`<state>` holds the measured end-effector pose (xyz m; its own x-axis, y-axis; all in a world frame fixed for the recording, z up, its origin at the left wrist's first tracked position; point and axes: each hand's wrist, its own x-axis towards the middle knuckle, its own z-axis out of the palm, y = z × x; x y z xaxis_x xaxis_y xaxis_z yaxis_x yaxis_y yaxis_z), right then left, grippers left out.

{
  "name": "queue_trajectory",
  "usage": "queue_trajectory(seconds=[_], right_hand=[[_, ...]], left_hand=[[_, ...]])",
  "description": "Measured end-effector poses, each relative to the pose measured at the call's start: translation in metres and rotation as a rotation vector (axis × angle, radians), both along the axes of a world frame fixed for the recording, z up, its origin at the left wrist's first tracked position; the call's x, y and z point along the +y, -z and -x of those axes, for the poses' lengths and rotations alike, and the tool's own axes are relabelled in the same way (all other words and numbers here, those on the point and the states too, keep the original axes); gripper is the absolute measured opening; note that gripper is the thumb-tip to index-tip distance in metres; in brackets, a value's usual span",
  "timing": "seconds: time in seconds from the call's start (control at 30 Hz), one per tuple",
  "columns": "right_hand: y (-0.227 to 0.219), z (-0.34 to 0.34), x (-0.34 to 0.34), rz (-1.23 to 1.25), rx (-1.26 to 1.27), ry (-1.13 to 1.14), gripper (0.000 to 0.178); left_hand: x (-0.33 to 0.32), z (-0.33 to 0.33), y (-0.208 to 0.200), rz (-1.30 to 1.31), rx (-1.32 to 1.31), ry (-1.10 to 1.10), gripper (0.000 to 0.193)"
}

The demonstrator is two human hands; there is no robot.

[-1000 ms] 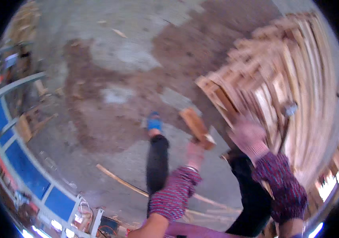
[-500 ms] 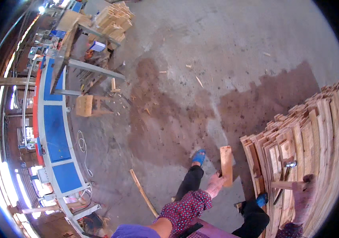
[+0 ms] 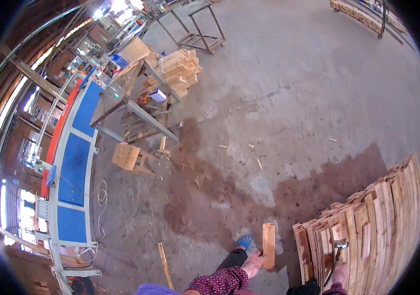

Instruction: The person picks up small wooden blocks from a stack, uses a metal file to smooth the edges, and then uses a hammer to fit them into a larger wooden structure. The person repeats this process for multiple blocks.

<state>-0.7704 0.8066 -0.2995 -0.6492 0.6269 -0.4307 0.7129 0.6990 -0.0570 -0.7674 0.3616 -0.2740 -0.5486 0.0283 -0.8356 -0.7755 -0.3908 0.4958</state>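
My left hand (image 3: 253, 264) is closed around the lower left side of a short flat wooden block (image 3: 268, 245), which stands upright over the floor. At the lower right, my right hand (image 3: 339, 273) is over the near part of a big stack of wooden boards (image 3: 367, 231). It grips a hammer (image 3: 340, 245), whose shiny metal head points away from me. The fingers of this hand are small and partly hidden, and the dark handle runs down beside them. A blue sandal (image 3: 244, 241) is on my foot, left of the block.
A loose wood strip (image 3: 165, 265) lies left of my left arm. Along the left runs a long blue-panelled machine (image 3: 74, 169), with a white cable (image 3: 102, 196) on the floor. Farther off are a wooden stool (image 3: 126, 156), a metal-framed table (image 3: 146, 118) and piled wood pieces (image 3: 180, 69).
The view has tilted up, so more far floor shows and the hands sit lower. My right hand has come left, nearer the hammer's head. My left hand still holds the block.
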Motion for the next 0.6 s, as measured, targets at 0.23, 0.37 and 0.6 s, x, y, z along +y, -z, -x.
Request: queue_trajectory(seconds=[0.23,0.37,0.6], right_hand=[[-0.060,-0.001,-0.091,-0.023,-0.182,0.016,0.031],[0.026,-0.017,-0.011,-0.034,-0.039,-0.032,0.025],[-0.108,0.042,-0.083,0.213,0.001,0.115,0.021]], left_hand=[[-0.036,-0.025,0.023,0.163,0.002,0.035,0.037],[-0.014,-0.003,-0.004,0.201,0.032,0.082,0.035],[-0.015,-0.023,-0.025,0.084,-0.005,0.067,0.033]])
